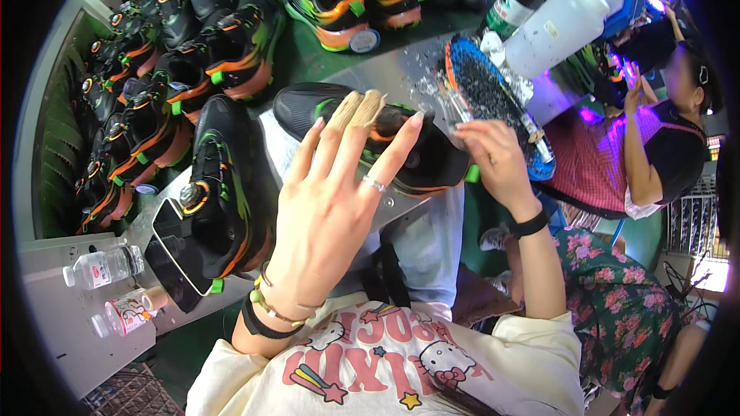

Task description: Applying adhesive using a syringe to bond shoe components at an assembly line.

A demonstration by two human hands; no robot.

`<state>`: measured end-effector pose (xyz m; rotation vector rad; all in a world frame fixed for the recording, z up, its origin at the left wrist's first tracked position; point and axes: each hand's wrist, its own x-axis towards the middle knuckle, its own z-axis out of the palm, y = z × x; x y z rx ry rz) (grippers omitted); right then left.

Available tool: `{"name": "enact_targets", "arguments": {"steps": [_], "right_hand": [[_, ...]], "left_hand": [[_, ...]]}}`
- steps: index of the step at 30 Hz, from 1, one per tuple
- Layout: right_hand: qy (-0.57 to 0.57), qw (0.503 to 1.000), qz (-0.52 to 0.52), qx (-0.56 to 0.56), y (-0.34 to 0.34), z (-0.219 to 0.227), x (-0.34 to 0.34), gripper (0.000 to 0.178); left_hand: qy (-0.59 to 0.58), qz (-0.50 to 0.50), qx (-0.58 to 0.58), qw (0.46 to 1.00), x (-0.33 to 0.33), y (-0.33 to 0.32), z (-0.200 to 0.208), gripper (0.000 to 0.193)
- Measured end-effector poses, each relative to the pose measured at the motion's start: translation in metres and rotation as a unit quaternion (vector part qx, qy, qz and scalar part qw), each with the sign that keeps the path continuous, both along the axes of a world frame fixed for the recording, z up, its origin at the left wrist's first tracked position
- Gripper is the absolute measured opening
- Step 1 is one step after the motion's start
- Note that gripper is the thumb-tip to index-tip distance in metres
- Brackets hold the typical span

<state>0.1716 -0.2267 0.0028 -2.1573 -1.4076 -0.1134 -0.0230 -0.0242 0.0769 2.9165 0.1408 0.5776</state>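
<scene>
A black sports shoe [308,104] with orange and green trim lies on its side in front of me. My left hand [327,189] rests over its middle with the fingers spread, tan finger covers [361,109] on two of them. By the shoe's heel, my right hand [497,156] has its fingers drawn together at a slim pale item [460,108]. What kind of item it is, I cannot make out. Just beyond that hand lies a long blue tray-like piece [472,69], shaped like a sole and covered in black crumbs. Along its right edge lies a slender clear tool [539,142].
Another black shoe [212,177] stands at the left beside a phone [177,254]. Many similar shoes [173,54] crowd the green surface [308,62]. Two small bottles [104,268] lie lower left. A green bottle [512,4] and a white bottle [559,31] stand upper right. A person [655,131] sits at the right.
</scene>
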Motion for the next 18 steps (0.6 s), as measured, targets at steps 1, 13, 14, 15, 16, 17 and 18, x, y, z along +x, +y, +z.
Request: {"name": "enact_targets", "arguments": {"steps": [1,13,14,15,16,17,18], "right_hand": [[-0.029,0.999,0.0,-0.025,0.0,-0.001,-0.001,0.017],[0.141,0.939,-0.164,0.269,-0.025,-0.013,-0.049,0.006],[0.115,0.95,-0.15,0.249,-0.031,-0.014,-0.051,0.006],[0.089,0.959,-0.137,0.229,-0.038,-0.014,-0.051,0.006],[0.091,0.959,-0.13,0.235,-0.036,-0.013,-0.055,0.006],[0.102,0.956,-0.126,0.245,-0.035,-0.011,-0.057,0.005],[0.113,0.952,-0.124,0.255,-0.034,-0.01,-0.06,0.005]], "left_hand": [[-0.01,0.004,0.003,1.0,-0.005,0.001,0.003,0.068],[-0.079,0.195,-0.039,0.977,-0.161,0.034,0.023,0.034],[-0.028,0.211,-0.033,0.976,-0.167,0.04,0.023,0.04],[0.022,0.225,-0.028,0.974,-0.171,0.047,0.022,0.047],[0.063,0.223,-0.017,0.973,-0.176,0.053,0.023,0.06],[0.061,0.228,-0.012,0.972,-0.178,0.056,0.024,0.06],[0.076,0.193,-0.014,0.978,-0.176,0.06,0.023,0.057]]}}
